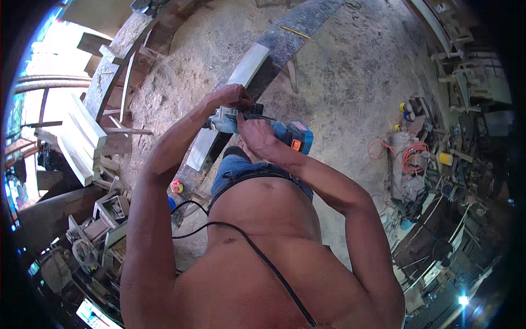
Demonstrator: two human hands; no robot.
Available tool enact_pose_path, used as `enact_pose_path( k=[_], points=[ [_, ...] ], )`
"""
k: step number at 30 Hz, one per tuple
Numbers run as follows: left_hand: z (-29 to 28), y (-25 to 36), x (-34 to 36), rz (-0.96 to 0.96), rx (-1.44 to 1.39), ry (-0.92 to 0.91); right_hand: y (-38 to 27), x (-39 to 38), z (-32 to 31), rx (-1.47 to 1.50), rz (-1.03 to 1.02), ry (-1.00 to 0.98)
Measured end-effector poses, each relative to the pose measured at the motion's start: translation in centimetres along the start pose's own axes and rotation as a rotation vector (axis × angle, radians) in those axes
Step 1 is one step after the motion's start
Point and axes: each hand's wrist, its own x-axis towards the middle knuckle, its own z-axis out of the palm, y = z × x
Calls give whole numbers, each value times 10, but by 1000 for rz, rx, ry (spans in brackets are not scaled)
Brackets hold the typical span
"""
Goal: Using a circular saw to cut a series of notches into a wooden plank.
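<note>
A blue and silver cordless power tool [223,120] rests on or just over a pale wooden board [249,64], whose lower end shows again near my legs. The tool's kind is not clear, as my hands cover much of it. My right hand [256,134] is wrapped round its body, in front of the blue battery end [300,137]. Curled fingers of my left hand [234,96] close at the tool's front, over the board; what exactly they grip is partly hidden. Under the board lies a long dark plank [274,46], with a yellow pencil [296,32] across its far part.
Stacked pale timber [82,137] and a long bench-like beam [109,66] stand at left. A red and yellow tape measure [176,186] lies near my left side. Coiled orange cord [415,156] and clutter fill the right. A black cable [246,238] crosses my torso.
</note>
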Motion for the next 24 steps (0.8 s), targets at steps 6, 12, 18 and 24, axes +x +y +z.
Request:
enact_pose_path(
  k=[6,12,18,24],
  points=[
    [-13,6,27,78,49,-86,15,9,2,-2,4,11],
    [-30,3,13,86,19,-109,15,7,11,23,-78,107],
    [-9,53,45,-75,640,-282,34,-19,30,-58,-58,116],
    [47,13,48,-46,753,40,24,-26,18,-223,-157,61]
  ],
)
